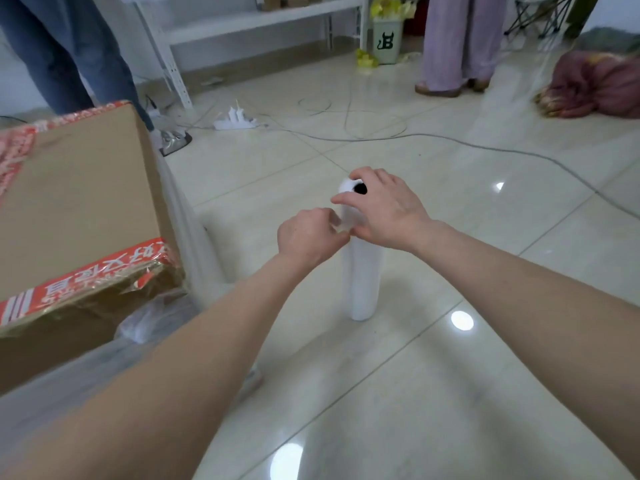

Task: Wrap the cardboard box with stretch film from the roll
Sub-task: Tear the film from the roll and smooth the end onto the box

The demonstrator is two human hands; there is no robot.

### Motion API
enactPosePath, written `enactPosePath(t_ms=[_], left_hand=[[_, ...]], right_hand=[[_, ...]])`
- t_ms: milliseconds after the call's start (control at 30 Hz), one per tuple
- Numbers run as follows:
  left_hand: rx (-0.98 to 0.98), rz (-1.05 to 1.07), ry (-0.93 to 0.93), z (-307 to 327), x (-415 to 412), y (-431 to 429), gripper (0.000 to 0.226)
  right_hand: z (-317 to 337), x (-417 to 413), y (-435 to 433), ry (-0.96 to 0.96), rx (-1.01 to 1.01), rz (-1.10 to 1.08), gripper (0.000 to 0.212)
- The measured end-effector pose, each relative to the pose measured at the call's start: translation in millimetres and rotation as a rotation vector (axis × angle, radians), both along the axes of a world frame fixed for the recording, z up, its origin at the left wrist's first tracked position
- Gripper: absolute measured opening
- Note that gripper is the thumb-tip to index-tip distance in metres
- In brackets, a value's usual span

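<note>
A white roll of stretch film stands upright on the tiled floor in the middle of the view. My right hand grips the roll's top end from the right, fingers curled over the rim by its dark core hole. My left hand is just left of the roll near its top, fingertips pinching at the film's surface. The brown cardboard box with red printed tape stands at the left, with clear film clinging to its right side and lying loose on the floor before it.
Grey cables snake over the floor beyond the roll. A person in jeans stands behind the box, another in a lilac garment at the back. A white shelf rack, a small bin and a crumpled pink bundle lie farther off.
</note>
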State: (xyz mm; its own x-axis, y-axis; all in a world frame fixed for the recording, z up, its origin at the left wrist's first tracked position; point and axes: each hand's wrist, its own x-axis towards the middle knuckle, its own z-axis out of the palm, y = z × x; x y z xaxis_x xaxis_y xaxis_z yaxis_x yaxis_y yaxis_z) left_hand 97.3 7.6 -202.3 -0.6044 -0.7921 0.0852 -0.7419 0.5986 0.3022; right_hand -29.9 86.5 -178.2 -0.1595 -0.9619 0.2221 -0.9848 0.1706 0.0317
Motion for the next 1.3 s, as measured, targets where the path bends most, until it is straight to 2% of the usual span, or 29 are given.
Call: enactPosePath(t_ms=[100, 133, 233, 333, 467, 700, 900, 1067, 1100, 1200, 1300], left_hand=[[-0.048, 0.018, 0.025, 0, -1, 9, 0.019], [-0.096, 0.009, 0.028, 0, -2, 11, 0.021], [-0.228, 0.003, 0.028, -3, -6, 16, 0.029], [-0.258, 0.002, -0.001, 1, -7, 10, 0.031], [-0.229, -0.023, 0.026, 8, 1, 8, 0.040], [-0.116, -0.050, 0.084, 13, 6, 6, 0.021], [-0.084, 0.004, 0.106, 11, 5, 7, 0.017], [-0.053, 0.059, 0.127, 12, 3, 7, 0.014], [-0.031, 0.062, 0.136, 11, 3, 6, 0.015], [0.030, 0.064, 0.156, 9, 4, 5, 0.015], [0.043, 0.058, 0.163, 8, 2, 5, 0.017]], right_hand=[[5, 4, 2, -0.010, 0.024, 0.014, 0.032], [5, 5, 2, -0.011, 0.014, 0.016, 0.028], [5, 7, 1, -0.019, -0.025, 0.014, 0.025], [4, 8, 0, 0.029, -0.061, 0.031, 0.024], [7, 10, 0, 0.037, -0.073, 0.040, 0.021], [7, 11, 3, 0.057, -0.060, 0.082, 0.024], [7, 14, 5, 0.103, -0.099, 0.101, 0.025], [5, 10, 4, 0.037, -0.123, 0.066, 0.018], [3, 7, 4, -0.002, -0.106, 0.034, 0.023], [1, 1, 2, -0.254, 0.014, -0.089, 0.068], [5, -1, -9, -0.451, 0.002, -0.211, 0.082]])
